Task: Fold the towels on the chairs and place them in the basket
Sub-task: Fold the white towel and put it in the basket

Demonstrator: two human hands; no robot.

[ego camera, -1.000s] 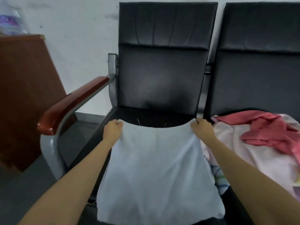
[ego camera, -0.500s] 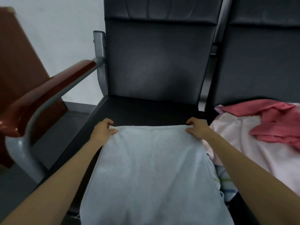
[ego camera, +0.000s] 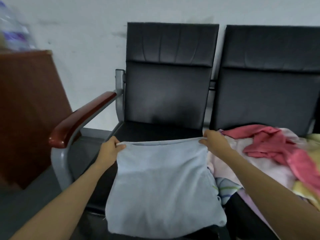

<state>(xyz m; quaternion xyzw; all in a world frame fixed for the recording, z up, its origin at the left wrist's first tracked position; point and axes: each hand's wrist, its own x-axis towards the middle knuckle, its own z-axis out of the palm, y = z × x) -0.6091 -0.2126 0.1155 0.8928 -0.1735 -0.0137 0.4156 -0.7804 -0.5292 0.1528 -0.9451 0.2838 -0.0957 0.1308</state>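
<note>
— Pale blue terry towel (ego camera: 161,184), doubled, draped over front of black padded chair seat (ego camera: 155,131). Grip?
— Pinched at far corners, left hand (ego camera: 110,149) and right hand (ego camera: 214,140), fingers curled; pulled taut, likely for squaring edges.

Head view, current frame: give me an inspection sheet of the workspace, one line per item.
Surface: black chair seat, light blue towel draped over its front edge.
Job's things: towel pile lies unfolded on the right chair; basket not in view.
Clutter: blurred purple-white item atop wooden cabinet.
Grippers: left hand and right hand each pinch a far towel corner.
Cables: nothing seen.
Surroundings: white wall, red-brown armrest.
</note>
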